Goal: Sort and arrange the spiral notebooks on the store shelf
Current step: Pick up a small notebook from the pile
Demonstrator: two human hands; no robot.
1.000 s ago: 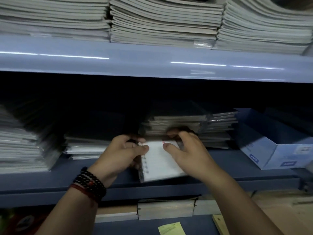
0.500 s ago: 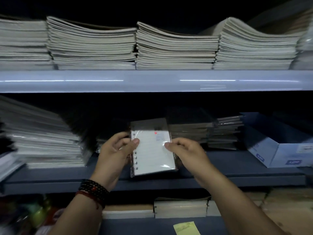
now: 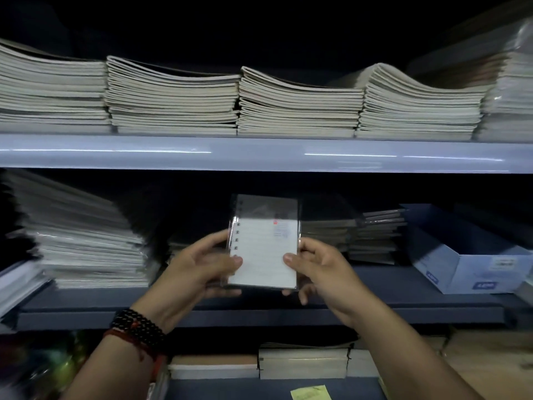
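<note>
Black and red bracelets [image 3: 138, 327] ring my left wrist at the bottom of the frame, above a yellow sticky note [image 3: 310, 392] and a row of books [image 3: 302, 362] on the lowest level. Further in, my left hand [image 3: 199, 267] and right hand [image 3: 323, 269] hold one small notebook [image 3: 264, 249] upright in the air, in front of the middle shelf [image 3: 259, 310] and not resting on it. My left thumb presses the front beside the spiral holes with the fingers curled behind. My right thumb pinches the opposite edge, the fingers wrapped under and behind. The notebook is sealed in clear plastic, ruled page toward me, a red mark near its top right.

As I judge it, the sorting is partly done: wrapped piles already sit on the middle shelf, but this notebook has no place yet and the piles look uneven.

Behind my left hand lies a low pile [image 3: 184, 243]; behind my right stand darker stacks [image 3: 375, 235]. A tall left stack [image 3: 86, 249] leans, blurred at the frame edge. A blue box [image 3: 467, 255] takes the right end of the shelf. The open room seems to be the dim gap straight behind the notebook, though the shadow hides how deep it runs. Farthest up, the top shelf [image 3: 259, 154] carries curling heaps of exercise books [image 3: 300, 105].
</note>
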